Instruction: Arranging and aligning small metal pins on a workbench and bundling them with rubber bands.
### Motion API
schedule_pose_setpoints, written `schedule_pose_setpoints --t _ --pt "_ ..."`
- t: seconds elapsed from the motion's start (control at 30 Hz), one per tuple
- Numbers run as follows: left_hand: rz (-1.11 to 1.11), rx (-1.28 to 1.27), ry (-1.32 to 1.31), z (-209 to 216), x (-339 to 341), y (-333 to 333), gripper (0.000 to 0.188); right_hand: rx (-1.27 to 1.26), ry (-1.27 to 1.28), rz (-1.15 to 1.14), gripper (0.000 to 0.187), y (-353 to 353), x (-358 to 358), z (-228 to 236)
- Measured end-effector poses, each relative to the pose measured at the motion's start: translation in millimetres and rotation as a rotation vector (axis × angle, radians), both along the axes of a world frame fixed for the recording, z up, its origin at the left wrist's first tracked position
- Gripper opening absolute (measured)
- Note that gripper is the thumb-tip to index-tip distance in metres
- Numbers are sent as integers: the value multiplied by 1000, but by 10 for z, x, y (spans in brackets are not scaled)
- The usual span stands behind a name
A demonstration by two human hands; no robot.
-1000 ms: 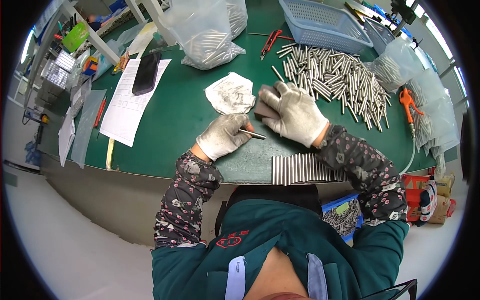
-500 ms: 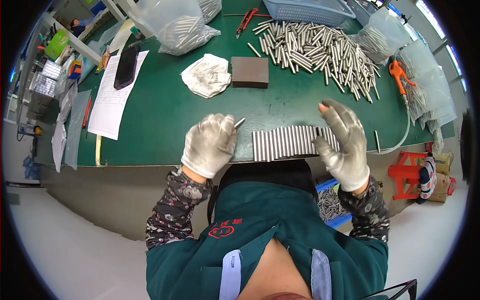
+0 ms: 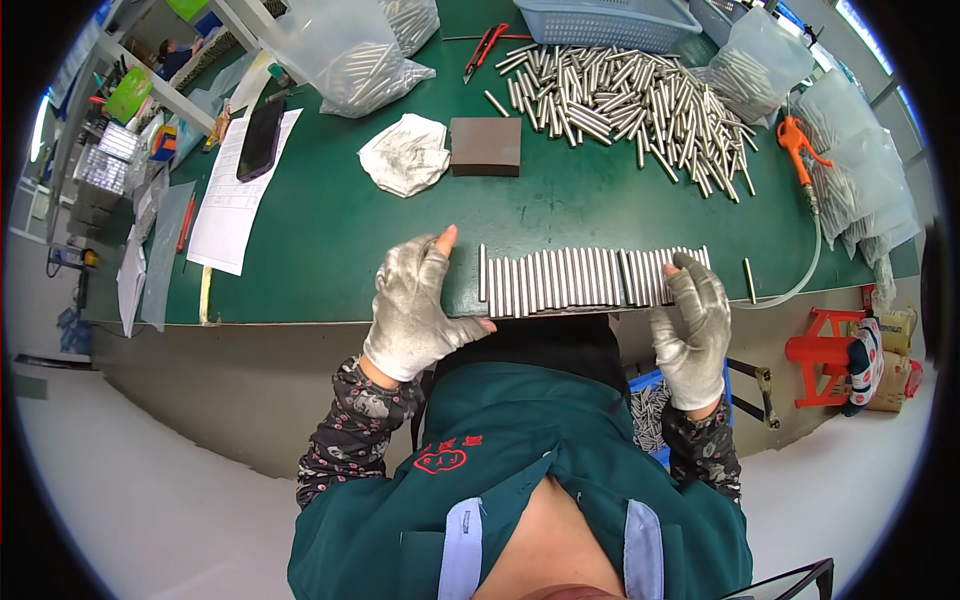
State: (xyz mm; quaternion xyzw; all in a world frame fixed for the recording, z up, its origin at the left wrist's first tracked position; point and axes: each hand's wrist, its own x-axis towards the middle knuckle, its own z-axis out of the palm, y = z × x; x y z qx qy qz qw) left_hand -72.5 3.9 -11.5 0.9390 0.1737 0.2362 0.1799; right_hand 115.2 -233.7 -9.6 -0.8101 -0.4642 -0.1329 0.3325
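Observation:
A row of metal pins [image 3: 560,282] stands side by side along the front edge of the green table. At its left end one pin [image 3: 482,273] sits a little higher than the others. My left hand [image 3: 412,308], in a pale glove with bare fingertips, is open just left of that pin, thumb and forefinger spread apart with nothing between them. My right hand [image 3: 693,335], gloved likewise and smudged grey, is open at the row's right end, its fingertips on or close to the last pins. Farther right lies a single pin [image 3: 749,281].
A big heap of loose pins [image 3: 635,105] covers the back right, before a blue basket [image 3: 610,22]. A brown block [image 3: 486,147], white cloth [image 3: 405,155], red cutter [image 3: 485,52], phone [image 3: 261,140] on paper, and orange air gun [image 3: 800,150] lie around. Bagged pins [image 3: 365,70] stand behind.
The pin that my left hand held now stands at the row's left end, and that hand has opened. My right hand has moved down to the row's right end.

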Motion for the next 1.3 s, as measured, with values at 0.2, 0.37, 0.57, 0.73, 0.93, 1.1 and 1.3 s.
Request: schedule_pose_setpoints --t 0.2,0.37,0.57,0.73,0.93,1.1,1.3 --pt "15 70 194 -25 103 -3 98 21 38 -16 41 -39 15 -44" --pt "1 77 224 2 102 5 92 34 66 -52 39 -56 -3 -70" --pt "-54 36 142 -14 100 -5 91 42 -15 -83 38 -174 100 -48" --pt "-129 72 44 -126 -20 -31 85 -96 -60 -241 46 -276 203 -37" --pt "-186 164 29 -90 117 -50 80 -302 -106 -200 58 -367 196 -121" --pt "-406 281 234 -52 227 -106 86 -262 -55 -197 60 -416 227 -204" --pt "-480 249 281 -10 345 -140 94 -245 -52 -220 60 -419 264 -227"
